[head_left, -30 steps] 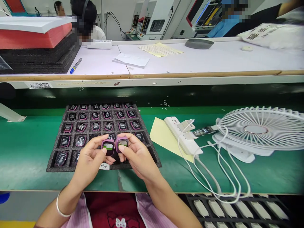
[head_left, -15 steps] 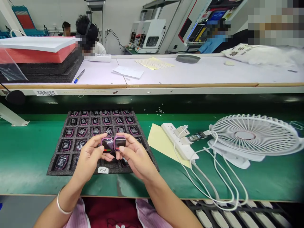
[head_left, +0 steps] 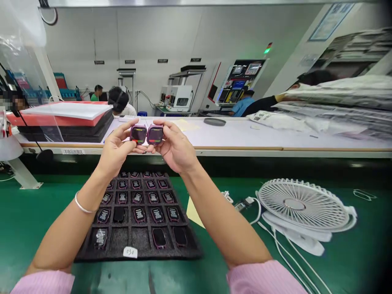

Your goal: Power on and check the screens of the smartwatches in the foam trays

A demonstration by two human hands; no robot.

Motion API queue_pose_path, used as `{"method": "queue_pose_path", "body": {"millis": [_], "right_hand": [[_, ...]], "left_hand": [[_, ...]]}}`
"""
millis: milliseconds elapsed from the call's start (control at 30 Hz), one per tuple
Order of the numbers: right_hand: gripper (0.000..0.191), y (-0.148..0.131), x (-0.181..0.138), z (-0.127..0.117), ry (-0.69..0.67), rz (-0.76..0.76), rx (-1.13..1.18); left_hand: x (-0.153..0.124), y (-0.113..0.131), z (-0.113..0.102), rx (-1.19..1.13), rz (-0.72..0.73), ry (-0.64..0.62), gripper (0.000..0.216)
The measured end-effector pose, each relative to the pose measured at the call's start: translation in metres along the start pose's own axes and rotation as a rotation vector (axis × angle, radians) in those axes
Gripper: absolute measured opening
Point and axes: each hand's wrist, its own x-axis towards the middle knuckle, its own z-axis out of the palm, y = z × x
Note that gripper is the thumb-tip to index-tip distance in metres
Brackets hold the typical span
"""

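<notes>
My left hand (head_left: 118, 143) is closed on a purple-rimmed smartwatch (head_left: 138, 134), thumb at its lower left edge. A matching smartwatch (head_left: 155, 134) sits in the fingers of my right hand (head_left: 179, 147). The two are side by side, upright, their lit dark screens facing me with coloured marks at top and bottom. Both hands are raised in front of the shelf edge. Below them a black foam tray (head_left: 159, 255) holds rows of similar watches, most showing white text. Two of its front compartments are bare. A white label (head_left: 130, 252) reading "030" lies at its front edge.
A white fan (head_left: 294, 204) with cables stands at the right, near a partly hidden power strip (head_left: 227, 197) and yellow paper (head_left: 194, 211). Foam sheets (head_left: 76, 128) are stacked on the shelf (head_left: 232, 139) at left, plastic bags (head_left: 281, 121) at right. Several people sit or work beyond.
Both hands have lifted the two watches up from over the tray to shelf height. The camera view has tilted upward, and the tray's front compartments have come into sight.
</notes>
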Motion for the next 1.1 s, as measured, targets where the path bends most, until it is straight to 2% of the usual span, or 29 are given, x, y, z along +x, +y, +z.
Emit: {"method": "queue_pose_path", "body": {"millis": [100,200,433,667,800,967,1100], "right_hand": [[0.022,-0.012,0.021,0.001,-0.049,-0.085,-0.043],[0.029,-0.021,0.034,0.002,-0.089,-0.108,-0.084],[0.047,-0.033,0.05,0.002,-0.135,-0.183,-0.161],[0.051,-0.05,0.049,0.01,-0.107,-0.209,-0.235],[0.051,-0.055,0.046,0.013,-0.095,-0.203,-0.243],[0.049,-0.05,0.036,0.013,-0.086,-0.193,-0.207],[0.045,-0.03,0.014,0.008,-0.068,-0.147,-0.15]], "left_hand": [[0.022,0.002,-0.002,0.058,0.129,-0.013,0.06],[0.039,0.001,-0.004,0.075,0.215,-0.005,0.058],[0.06,0.011,-0.005,0.068,0.271,-0.007,0.063],[0.056,0.035,0.008,0.053,0.258,0.029,0.062],[0.055,0.04,0.011,0.056,0.265,0.041,0.062],[0.047,0.033,0.014,0.065,0.255,0.069,0.059],[0.024,0.016,0.015,0.075,0.198,0.077,0.057]]}}
